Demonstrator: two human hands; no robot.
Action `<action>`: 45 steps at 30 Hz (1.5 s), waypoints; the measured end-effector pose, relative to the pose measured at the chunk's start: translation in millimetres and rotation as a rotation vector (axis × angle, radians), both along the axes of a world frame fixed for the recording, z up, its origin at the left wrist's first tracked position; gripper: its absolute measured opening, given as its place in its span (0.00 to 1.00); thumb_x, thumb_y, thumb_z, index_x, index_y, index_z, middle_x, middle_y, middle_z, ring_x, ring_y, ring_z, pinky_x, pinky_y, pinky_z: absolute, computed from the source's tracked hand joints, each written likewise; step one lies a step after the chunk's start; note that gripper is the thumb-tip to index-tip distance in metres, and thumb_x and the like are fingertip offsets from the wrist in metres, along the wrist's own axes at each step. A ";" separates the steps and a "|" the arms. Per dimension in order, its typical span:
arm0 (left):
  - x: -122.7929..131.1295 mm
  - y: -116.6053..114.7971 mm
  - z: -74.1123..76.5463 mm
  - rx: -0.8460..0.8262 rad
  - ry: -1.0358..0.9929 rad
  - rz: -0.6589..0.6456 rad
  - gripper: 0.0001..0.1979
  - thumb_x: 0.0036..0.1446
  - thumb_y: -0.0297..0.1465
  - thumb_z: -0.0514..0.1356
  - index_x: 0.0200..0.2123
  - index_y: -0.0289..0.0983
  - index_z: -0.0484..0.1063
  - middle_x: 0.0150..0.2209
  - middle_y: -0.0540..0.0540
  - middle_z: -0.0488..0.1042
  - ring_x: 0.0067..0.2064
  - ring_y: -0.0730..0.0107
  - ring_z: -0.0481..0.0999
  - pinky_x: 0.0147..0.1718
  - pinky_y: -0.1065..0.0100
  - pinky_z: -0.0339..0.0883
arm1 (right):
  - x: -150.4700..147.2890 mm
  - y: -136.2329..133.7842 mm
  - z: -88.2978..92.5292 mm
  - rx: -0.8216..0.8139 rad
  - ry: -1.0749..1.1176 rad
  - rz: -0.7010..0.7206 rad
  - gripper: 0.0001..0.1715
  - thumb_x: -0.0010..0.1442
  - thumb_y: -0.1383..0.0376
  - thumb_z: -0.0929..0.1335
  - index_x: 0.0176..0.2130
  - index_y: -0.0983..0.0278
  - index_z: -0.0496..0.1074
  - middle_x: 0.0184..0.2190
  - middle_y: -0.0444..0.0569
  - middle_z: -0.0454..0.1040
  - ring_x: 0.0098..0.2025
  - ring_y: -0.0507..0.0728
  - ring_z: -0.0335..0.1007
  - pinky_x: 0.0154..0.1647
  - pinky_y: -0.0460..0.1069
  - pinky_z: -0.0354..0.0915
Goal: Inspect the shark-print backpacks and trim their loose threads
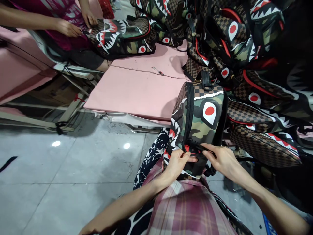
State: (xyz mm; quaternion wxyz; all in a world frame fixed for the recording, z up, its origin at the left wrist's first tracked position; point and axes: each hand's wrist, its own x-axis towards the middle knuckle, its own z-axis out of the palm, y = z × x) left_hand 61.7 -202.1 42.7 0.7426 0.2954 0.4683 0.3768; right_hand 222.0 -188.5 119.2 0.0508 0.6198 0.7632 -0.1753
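So, backpack (198, 133) is on the seated person's lap, over a plaid apron (190, 205), long axis running away from the body, handle (207, 80) at the far top, toward the bench (137, 88). I've got the side with the printed eye (209, 111) facing me. Key relation: the side pocket (199, 164) is low on that face, right between the two hands, both touching. Left hand (177, 163) comes in from the left, fingers across the pocket near its mouth, thumb by a red bit (187, 148); can't tell if they're clamped or just resting. Right hand (223, 160) comes from the other side, thumb and forefinger together, pinching the dark edge above the pocket. Neither hand is clearly nearer. In my way: the fingers themselves, hiding much of the pocket mouth.

Around it: more bags (264, 147) piled close on the right, crowding that flank, others along the far end. Black zipper (189, 107) runs up the left side, away from the hands. Thin pen-like tool (158, 70) on the bench, well apart. Across at left, a co-worker's hand (67, 28) is at the end of another bag (127, 32), well off.
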 end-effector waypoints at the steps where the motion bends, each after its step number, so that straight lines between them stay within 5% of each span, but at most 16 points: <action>1: -0.2 0.2 -0.5 -0.004 -0.009 -0.007 0.10 0.51 0.34 0.59 0.29 0.32 0.72 0.25 0.46 0.76 0.31 0.62 0.78 0.32 0.69 0.67 | 1.1 0.7 -0.5 0.017 0.070 -0.053 0.22 0.60 0.59 0.61 0.52 0.61 0.67 0.36 0.48 0.78 0.37 0.57 0.75 0.32 0.47 0.65; 4: -0.1 0.9 -2.1 -0.015 -0.001 -0.015 0.09 0.50 0.34 0.59 0.24 0.34 0.70 0.22 0.48 0.74 0.29 0.64 0.77 0.29 0.70 0.67 | -1.8 3.0 -2.3 0.047 0.191 -0.121 0.20 0.58 0.56 0.63 0.48 0.62 0.69 0.30 0.47 0.78 0.33 0.57 0.74 0.30 0.46 0.64; 8: 1.4 1.5 -1.8 -0.016 -0.039 0.004 0.07 0.49 0.33 0.58 0.23 0.35 0.70 0.21 0.49 0.73 0.27 0.66 0.76 0.28 0.69 0.67 | -18.4 11.5 -5.6 -0.004 0.188 0.052 0.11 0.59 0.64 0.63 0.36 0.59 0.74 0.33 0.44 0.76 0.34 0.53 0.73 0.31 0.44 0.60; 15: 0.1 0.3 3.5 -0.006 0.003 0.025 0.09 0.48 0.34 0.59 0.21 0.35 0.69 0.21 0.50 0.72 0.23 0.70 0.74 0.26 0.72 0.65 | -32.2 25.6 -9.6 -0.072 -0.014 0.093 0.10 0.58 0.64 0.63 0.31 0.62 0.73 0.31 0.46 0.74 0.34 0.54 0.71 0.28 0.45 0.56; 22: 2.0 -0.2 -7.6 0.003 -0.040 0.015 0.10 0.49 0.35 0.59 0.23 0.35 0.67 0.24 0.49 0.74 0.27 0.66 0.76 0.30 0.68 0.68 | -37.4 17.5 -19.5 -0.018 -0.055 0.084 0.08 0.58 0.69 0.61 0.34 0.66 0.69 0.33 0.49 0.72 0.32 0.54 0.69 0.28 0.46 0.54; 25: 0.9 0.4 -11.5 0.015 -0.028 -0.008 0.10 0.50 0.36 0.58 0.24 0.34 0.67 0.26 0.47 0.76 0.29 0.63 0.77 0.31 0.67 0.68 | -22.5 18.3 -19.7 -0.059 0.175 0.088 0.09 0.60 0.67 0.59 0.33 0.67 0.67 0.31 0.49 0.70 0.30 0.53 0.67 0.28 0.45 0.56; 28: -1.8 1.1 -13.1 0.029 0.000 -0.024 0.11 0.52 0.37 0.57 0.28 0.33 0.67 0.26 0.44 0.77 0.33 0.60 0.79 0.36 0.65 0.68 | 18.6 17.4 -9.8 -0.273 0.502 0.105 0.17 0.63 0.60 0.57 0.29 0.65 0.66 0.25 0.45 0.69 0.27 0.51 0.65 0.26 0.44 0.57; 31: -3.8 1.4 -14.0 0.057 0.010 -0.039 0.12 0.54 0.38 0.56 0.28 0.33 0.66 0.25 0.42 0.78 0.37 0.59 0.78 0.40 0.64 0.67 | 61.9 9.7 3.6 -0.459 0.449 0.129 0.21 0.61 0.56 0.59 0.25 0.64 0.68 0.20 0.44 0.68 0.22 0.51 0.64 0.23 0.44 0.58; 36: -1.1 2.1 -11.3 0.036 0.075 -0.057 0.13 0.54 0.38 0.57 0.25 0.34 0.64 0.25 0.43 0.78 0.36 0.60 0.78 0.39 0.66 0.66 | 53.7 -5.8 3.1 0.022 0.330 0.016 0.12 0.59 0.63 0.62 0.34 0.61 0.74 0.30 0.49 0.75 0.31 0.54 0.71 0.30 0.46 0.64; 40: -0.5 3.0 -5.5 0.009 0.087 -0.054 0.15 0.51 0.42 0.58 0.25 0.34 0.64 0.28 0.43 0.78 0.30 0.61 0.78 0.30 0.68 0.67 | 15.9 1.3 -15.3 0.107 0.543 0.105 0.09 0.56 0.68 0.63 0.34 0.63 0.72 0.34 0.49 0.74 0.32 0.53 0.71 0.31 0.45 0.64; 42: -4.8 5.1 -2.9 0.044 0.138 -0.110 0.17 0.53 0.44 0.54 0.27 0.34 0.65 0.27 0.43 0.77 0.27 0.64 0.78 0.29 0.68 0.66 | 15.5 9.5 -22.3 0.121 0.691 -0.052 0.06 0.55 0.66 0.65 0.29 0.64 0.70 0.27 0.46 0.72 0.26 0.51 0.69 0.27 0.44 0.63; 45: -17.8 16.2 2.8 0.208 0.500 -0.221 0.22 0.55 0.46 0.50 0.22 0.35 0.66 0.21 0.45 0.74 0.22 0.67 0.75 0.23 0.71 0.62 | 35.7 20.1 -30.1 0.245 0.867 -0.420 0.11 0.55 0.60 0.66 0.27 0.65 0.68 0.19 0.43 0.69 0.22 0.51 0.65 0.25 0.45 0.62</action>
